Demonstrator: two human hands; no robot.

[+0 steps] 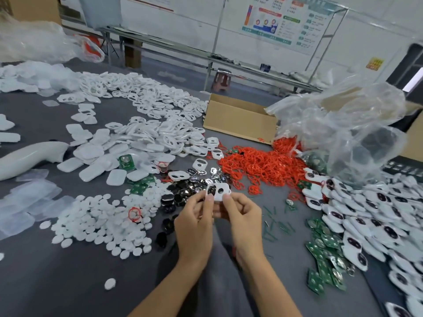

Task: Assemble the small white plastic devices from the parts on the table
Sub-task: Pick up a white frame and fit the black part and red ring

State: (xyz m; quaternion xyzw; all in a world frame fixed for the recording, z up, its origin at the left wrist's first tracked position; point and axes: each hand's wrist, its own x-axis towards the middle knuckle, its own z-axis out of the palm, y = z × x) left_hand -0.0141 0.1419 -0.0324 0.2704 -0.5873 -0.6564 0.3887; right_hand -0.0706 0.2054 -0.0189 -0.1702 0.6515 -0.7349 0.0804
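A white shell [218,191] with two openings is pinched at its lower edge between both hands, left hand [194,221] and right hand [243,216], above the grey worktop [57,282]. Black inserts [180,195] lie just behind, red rings [263,167] further right.

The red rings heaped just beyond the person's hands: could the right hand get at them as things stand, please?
Probably yes, once free. The red rings lie in an open heap just beyond the right hand, uncovered, but that hand and the left hand now share a white shell.
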